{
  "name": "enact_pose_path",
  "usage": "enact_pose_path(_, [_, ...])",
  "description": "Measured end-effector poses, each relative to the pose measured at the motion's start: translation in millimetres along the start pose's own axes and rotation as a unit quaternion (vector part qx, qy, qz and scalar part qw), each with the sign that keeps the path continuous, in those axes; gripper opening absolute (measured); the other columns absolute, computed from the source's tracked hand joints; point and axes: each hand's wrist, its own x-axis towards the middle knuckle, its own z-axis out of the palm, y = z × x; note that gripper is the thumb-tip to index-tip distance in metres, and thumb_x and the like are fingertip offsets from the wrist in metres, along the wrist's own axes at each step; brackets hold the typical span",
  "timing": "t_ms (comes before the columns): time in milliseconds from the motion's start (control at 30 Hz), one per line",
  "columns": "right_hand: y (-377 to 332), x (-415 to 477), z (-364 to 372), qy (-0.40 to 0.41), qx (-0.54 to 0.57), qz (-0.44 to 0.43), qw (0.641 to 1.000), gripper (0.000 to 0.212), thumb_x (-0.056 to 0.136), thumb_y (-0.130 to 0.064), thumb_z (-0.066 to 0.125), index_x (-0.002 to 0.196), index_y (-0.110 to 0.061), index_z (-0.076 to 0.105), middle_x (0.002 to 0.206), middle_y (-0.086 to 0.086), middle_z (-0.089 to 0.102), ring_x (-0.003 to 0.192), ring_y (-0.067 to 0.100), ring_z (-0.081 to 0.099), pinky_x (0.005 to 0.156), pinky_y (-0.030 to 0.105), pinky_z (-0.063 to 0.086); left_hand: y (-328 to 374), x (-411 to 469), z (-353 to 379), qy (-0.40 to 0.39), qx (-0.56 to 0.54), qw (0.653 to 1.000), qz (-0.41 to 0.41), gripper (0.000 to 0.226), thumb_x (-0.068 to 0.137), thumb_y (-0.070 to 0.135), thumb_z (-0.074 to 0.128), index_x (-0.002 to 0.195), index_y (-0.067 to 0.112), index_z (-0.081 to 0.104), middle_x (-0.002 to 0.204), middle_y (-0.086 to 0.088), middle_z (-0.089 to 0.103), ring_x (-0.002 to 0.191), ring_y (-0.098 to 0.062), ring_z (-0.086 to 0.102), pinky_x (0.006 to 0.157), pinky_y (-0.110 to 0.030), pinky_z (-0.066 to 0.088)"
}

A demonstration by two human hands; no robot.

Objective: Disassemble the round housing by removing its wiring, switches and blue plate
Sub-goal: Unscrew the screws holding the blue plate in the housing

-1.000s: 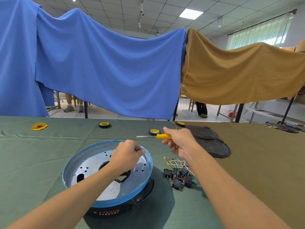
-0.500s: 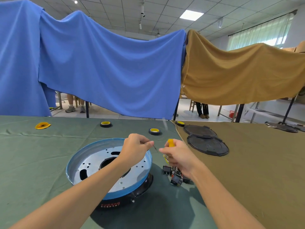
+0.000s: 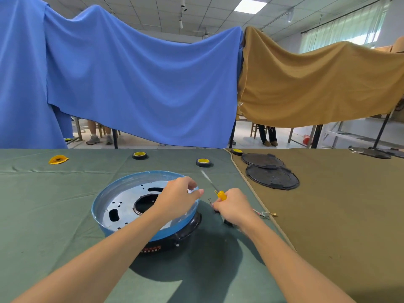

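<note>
On the green cloth, the right hand [image 3: 235, 209] has swung back beside the loose wiring [image 3: 262, 213], fist wrapped round the yellow screwdriver [image 3: 222, 195], whose shaft points up and away. The left hand [image 3: 177, 196] has slid to the right rim of the blue plate [image 3: 98, 215], fingers curled; whether they pinch anything I cannot tell. The plate still sits in the black housing [image 3: 175, 239], so lifting it out looks next.

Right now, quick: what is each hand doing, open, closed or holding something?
Left hand: fingers curled over the blue plate rim; any pinched item cannot be told.
Right hand: closed, holding the yellow screwdriver.
</note>
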Motion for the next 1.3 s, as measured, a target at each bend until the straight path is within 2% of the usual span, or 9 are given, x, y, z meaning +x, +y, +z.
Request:
enact_pose_path(167, [7.3,-1.2,19.8,0.065,-0.212,0.04,0.974,0.021,0.086,-0.022,0.056,0.105,-0.014,0.057,0.115,0.01,0.063,0.106,0.033,0.059,0.072,0.034,0.042,-18.5,-17.0,-10.3,-0.036,0.086,0.995,0.027,0.033,0.096,0.045,0.051,0.096,0.019,0.071,0.101,0.002,0.069,0.087,-0.012,0.061,0.07,-0.026,0.048])
enact_pose_path(433, [6.8,2.1,22.7,0.063,-0.211,0.069,0.973,0.023,0.089,-0.024,0.056,0.109,-0.013,0.058,0.117,0.011,0.062,0.106,0.033,0.059,0.081,0.038,0.05,-29.7,-30.6,-28.3,-0.073,0.144,0.985,0.058,0.045,0.1,0.044,0.045,0.059,0.025,0.05,0.059,0.006,0.051,0.056,-0.011,0.048,0.05,-0.021,0.028])
enact_pose_path(667, [1.9,-2.2,28.2,0.058,-0.218,0.094,0.97,0.026,0.089,-0.032,0.061,0.109,-0.017,0.057,0.121,0.009,0.06,0.107,0.032,0.058,0.079,0.036,0.047,-34.8,-32.9,-28.7,-0.074,0.14,0.985,0.063,0.044,0.099,0.046,0.044,0.064,0.022,0.054,0.064,0.002,0.056,0.06,-0.012,0.051,0.052,-0.022,0.032])
enact_pose_path(867, [-8.5,-19.7,28.3,0.101,-0.02,0.087,0.991,0.048,0.092,-0.055,0.046,0.099,-0.011,0.065,0.104,0.01,0.068,0.096,0.028,0.06,0.082,0.036,0.051,-35.4,-34.4,-31.0,-0.086,0.131,0.986,0.05,0.05,0.1,0.047,0.041,0.07,0.011,0.061,0.066,-0.005,0.058,0.063,-0.019,0.054,0.06,-0.029,0.041])
enact_pose_path(933, [-17.7,-32.5,38.1,0.038,0.122,0.123,0.984,0.055,0.083,-0.066,0.053,0.096,-0.012,0.059,0.096,0.006,0.066,0.08,0.024,0.058,0.063,0.033,0.052,-33.7,-34.8,-31.3,-0.085,0.138,0.986,0.048,0.049,0.1,0.046,0.041,0.069,0.013,0.059,0.065,-0.004,0.056,0.062,-0.019,0.054,0.061,-0.03,0.041])
enact_pose_path(1000, [-27.3,-42.7,43.7,-0.023,0.232,0.169,0.958,0.061,0.073,-0.073,0.061,0.093,-0.016,0.051,0.077,0.0,0.051,0.059,0.016,0.041,0.039,0.023,0.035,-33.2,-36.2,-32.3,-0.082,0.15,0.984,0.043,0.049,0.101,0.046,0.04,0.065,0.015,0.054,0.063,-0.003,0.054,0.06,-0.019,0.053,0.06,-0.031,0.041])
enact_pose_path(1100, [-35.1,-43.2,47.9,-0.034,0.289,0.177,0.94,0.056,0.07,-0.053,0.076,0.102,-0.012,0.055,0.067,-0.004,0.034,0.052,0.012,0.03,0.034,0.019,0.024,-36.1,-40.9,-34.9,-0.091,0.147,0.984,0.037,0.052,0.101,0.049,0.036,0.063,0.014,0.047,0.061,-0.004,0.05,0.059,-0.021,0.048,0.059,-0.032,0.038])
enact_pose_path(1200, [-43.1,-41.2,52.4,0.017,0.287,0.157,0.945,0.044,0.068,-0.03,0.074,0.102,-0.007,0.059,0.073,0.0,0.045,0.059,0.013,0.039,0.046,0.026,0.032,-39.7,-44.2,-40.3,-0.094,0.12,0.988,0.032,0.048,0.1,0.051,0.035,0.07,0.019,0.053,0.071,-0.001,0.056,0.067,-0.019,0.053,0.065,-0.034,0.042])
enact_pose_path(1300, [-59.4,-41.3,53.7,0.063,0.276,0.12,0.952,0.032,0.067,-0.032,0.073,0.085,-0.009,0.06,0.08,0.004,0.059,0.067,0.015,0.054,0.05,0.027,0.039,-41.7,-43.4,-49.5,-0.055,0.098,0.993,0.031,0.04,0.1,0.051,0.038,0.091,0.023,0.064,0.085,0.004,0.066,0.078,-0.013,0.059,0.077,-0.035,0.05])
